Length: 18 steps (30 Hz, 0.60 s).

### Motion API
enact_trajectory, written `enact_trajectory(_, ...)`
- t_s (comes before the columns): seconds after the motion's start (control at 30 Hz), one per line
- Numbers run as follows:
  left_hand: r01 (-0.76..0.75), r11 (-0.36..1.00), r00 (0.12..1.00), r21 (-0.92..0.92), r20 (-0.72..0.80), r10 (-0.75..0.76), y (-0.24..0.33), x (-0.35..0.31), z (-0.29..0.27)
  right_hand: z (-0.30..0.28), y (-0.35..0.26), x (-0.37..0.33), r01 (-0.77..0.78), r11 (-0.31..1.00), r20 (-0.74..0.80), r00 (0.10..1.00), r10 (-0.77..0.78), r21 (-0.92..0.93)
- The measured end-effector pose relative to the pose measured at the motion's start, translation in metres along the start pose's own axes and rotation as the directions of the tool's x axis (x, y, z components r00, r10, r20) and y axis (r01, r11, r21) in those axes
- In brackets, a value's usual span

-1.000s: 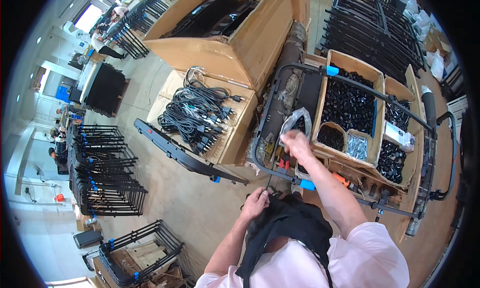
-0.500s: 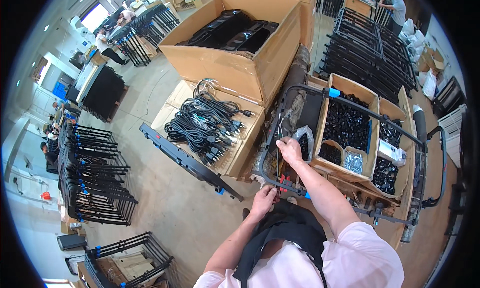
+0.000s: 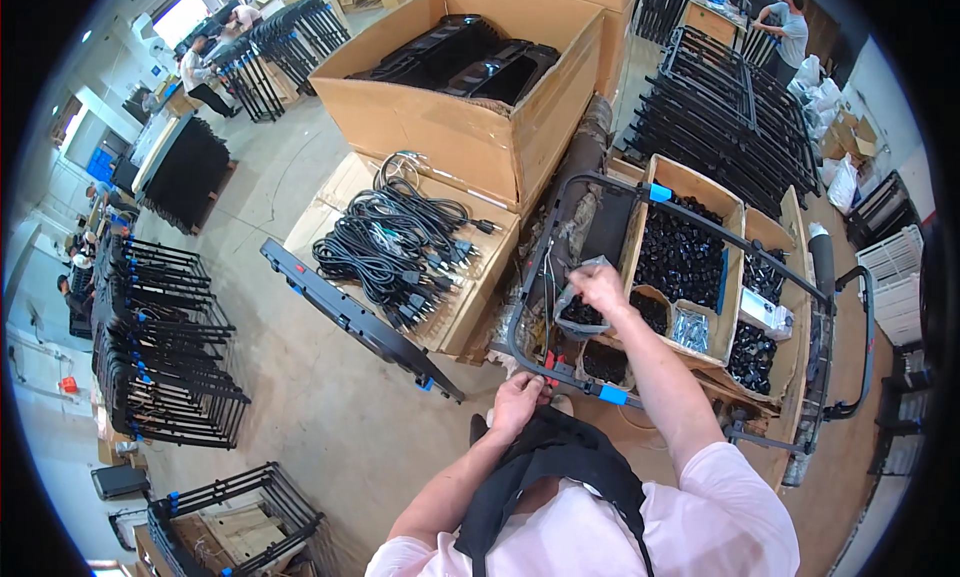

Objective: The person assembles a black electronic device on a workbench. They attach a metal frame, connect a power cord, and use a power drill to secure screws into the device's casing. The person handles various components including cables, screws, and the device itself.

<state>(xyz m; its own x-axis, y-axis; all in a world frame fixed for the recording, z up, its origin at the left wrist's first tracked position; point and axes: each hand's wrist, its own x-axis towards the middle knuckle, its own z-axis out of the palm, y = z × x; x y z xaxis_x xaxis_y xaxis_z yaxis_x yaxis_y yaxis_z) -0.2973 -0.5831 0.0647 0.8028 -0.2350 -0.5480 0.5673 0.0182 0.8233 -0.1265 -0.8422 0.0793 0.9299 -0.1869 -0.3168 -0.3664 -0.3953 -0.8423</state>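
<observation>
The left hand (image 3: pixel 517 404) is held by the near-left corner of the black frame (image 3: pixel 514 329), the right hand (image 3: pixel 601 288) at the plastic bag (image 3: pixel 582 327); whether fingers are pinching cannot be told.

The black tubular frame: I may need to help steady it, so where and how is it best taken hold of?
Probably midway along its left end bar, coming from the outer, left side and curling around it: the bar is slim, runs nearly straight between rounded corners, and thin wires show on its inner side.
</observation>
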Motion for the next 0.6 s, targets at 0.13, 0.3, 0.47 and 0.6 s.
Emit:
enact_trajectory(0.13, -0.002, 0.999, 0.999, -0.046, -0.037, 0.0, 0.0, -0.002, -0.001, -0.035, 0.001, -0.01, 0.111, 0.911, 0.013, 0.993, -0.116, -0.396)
enact_trajectory(0.3, 0.017, 1.0, 0.999, -0.011, -0.031, -0.017, 0.015, -0.006, 0.004, -0.033, 0.023, -0.02, 0.339, 0.632, 0.273, 0.94, -0.203, -0.697)
enact_trajectory(0.47, 0.035, 0.999, 0.998, -0.012, -0.044, -0.036, 0.017, -0.007, 0.004, -0.004, 0.037, -0.016, 0.422, 0.393, 0.39, 0.906, -0.164, -0.817)
enact_trajectory(0.6, 0.071, 0.997, 0.997, -0.012, -0.041, -0.071, 0.021, -0.008, 0.003, -0.001, 0.05, -0.006, 0.404, 0.434, 0.357, 0.915, -0.189, -0.805)
